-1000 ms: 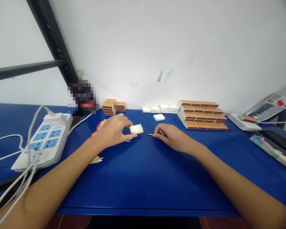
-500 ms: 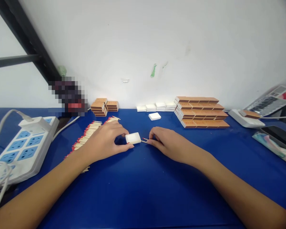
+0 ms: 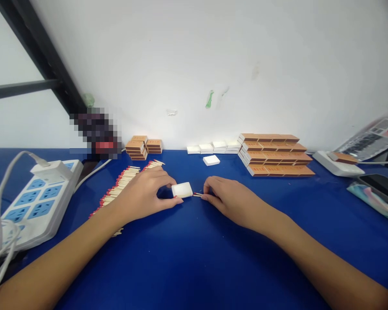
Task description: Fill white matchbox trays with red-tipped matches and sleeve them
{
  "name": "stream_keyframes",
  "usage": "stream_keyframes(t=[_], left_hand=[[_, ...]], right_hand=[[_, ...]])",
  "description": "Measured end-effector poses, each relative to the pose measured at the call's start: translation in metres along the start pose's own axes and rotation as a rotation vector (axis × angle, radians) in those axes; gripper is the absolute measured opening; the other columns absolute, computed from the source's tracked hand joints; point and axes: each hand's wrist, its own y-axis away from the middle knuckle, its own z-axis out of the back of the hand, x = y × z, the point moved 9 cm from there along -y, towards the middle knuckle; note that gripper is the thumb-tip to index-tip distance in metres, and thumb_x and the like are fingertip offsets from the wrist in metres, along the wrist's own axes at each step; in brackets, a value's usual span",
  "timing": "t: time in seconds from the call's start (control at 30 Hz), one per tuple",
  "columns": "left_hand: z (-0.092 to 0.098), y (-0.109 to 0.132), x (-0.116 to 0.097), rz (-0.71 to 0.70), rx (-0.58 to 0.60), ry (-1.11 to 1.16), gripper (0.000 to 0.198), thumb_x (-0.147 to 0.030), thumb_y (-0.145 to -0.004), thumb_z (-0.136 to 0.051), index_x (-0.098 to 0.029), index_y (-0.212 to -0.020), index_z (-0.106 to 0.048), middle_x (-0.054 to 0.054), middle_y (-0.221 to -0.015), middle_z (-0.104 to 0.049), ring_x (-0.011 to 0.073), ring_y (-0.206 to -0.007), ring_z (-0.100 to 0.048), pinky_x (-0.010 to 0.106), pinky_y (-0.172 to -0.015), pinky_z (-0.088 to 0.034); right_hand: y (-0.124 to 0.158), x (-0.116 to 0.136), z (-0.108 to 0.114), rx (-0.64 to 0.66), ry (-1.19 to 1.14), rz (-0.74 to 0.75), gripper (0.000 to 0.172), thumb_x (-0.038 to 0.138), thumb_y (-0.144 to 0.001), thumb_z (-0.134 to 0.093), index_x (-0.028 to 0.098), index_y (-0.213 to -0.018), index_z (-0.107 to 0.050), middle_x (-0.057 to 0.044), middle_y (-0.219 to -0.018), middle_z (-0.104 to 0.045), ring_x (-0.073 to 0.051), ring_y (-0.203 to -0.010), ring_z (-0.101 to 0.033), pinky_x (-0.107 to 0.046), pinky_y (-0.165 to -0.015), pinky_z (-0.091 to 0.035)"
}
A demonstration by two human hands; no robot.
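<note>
My left hand [image 3: 150,189] grips a small white matchbox tray [image 3: 182,190] by its left end, thumb at the near corner and fingers behind. Just right of the tray, my right hand [image 3: 221,192] pinches matches [image 3: 197,194] between thumb and forefinger, their red heads pointing at the tray's right end. How many it holds is hard to make out. Beside and partly beneath my left forearm lies a long pile of loose matches [image 3: 129,175] with red heads. Another white tray [image 3: 211,160] rests on the blue table [image 3: 187,262] behind my hands.
Brown matchboxes [image 3: 274,156] are stacked in tiers at the back right, with a smaller stack [image 3: 136,147] at the back left. White trays [image 3: 205,149] line the wall between them. A power strip [image 3: 48,198] with cables sits left; a phone [image 3: 383,189] lies at the far right.
The matches in my right hand now lie closer together and level, their heads nearer the tray's end. My left hand keeps its hold on the tray. The whole view has shifted slightly.
</note>
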Motion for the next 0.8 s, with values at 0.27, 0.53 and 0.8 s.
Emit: stream_keyframes(t=[0.27, 0.53, 0.8], left_hand=[[0.002, 0.000, 0.000, -0.026, -0.035, 0.004, 0.025, -0.045, -0.089, -0.081, -0.021, -0.098, -0.077, 0.002, -0.090, -0.075, 0.0213, -0.085, -0.065, 0.035, -0.073, -0.047], [0.005, 0.000, -0.004, -0.058, -0.048, 0.050, 0.022, -0.041, -0.087, -0.084, -0.021, -0.096, -0.076, 0.001, -0.085, -0.074, 0.0200, -0.083, -0.064, 0.034, -0.073, -0.047], [0.004, 0.000, -0.008, -0.049, -0.031, 0.073, 0.017, -0.034, -0.086, -0.081, -0.021, -0.096, -0.077, 0.001, -0.084, -0.073, 0.0194, -0.081, -0.064, 0.034, -0.071, -0.048]], right_hand=[[0.009, -0.016, 0.010, 0.037, -0.024, 0.013, 0.011, 0.027, -0.105, -0.053, 0.025, -0.097, -0.061, -0.004, -0.102, -0.071, -0.020, -0.082, -0.063, -0.032, -0.068, -0.041], [0.006, -0.004, 0.001, 0.040, -0.041, 0.053, 0.015, 0.027, -0.107, -0.047, 0.024, -0.097, -0.057, -0.005, -0.103, -0.069, -0.019, -0.083, -0.061, -0.032, -0.071, -0.041], [0.005, -0.005, 0.008, -0.033, -0.052, 0.083, 0.015, 0.031, -0.109, -0.045, 0.024, -0.101, -0.056, -0.006, -0.108, -0.069, -0.020, -0.086, -0.064, -0.033, -0.073, -0.044]])
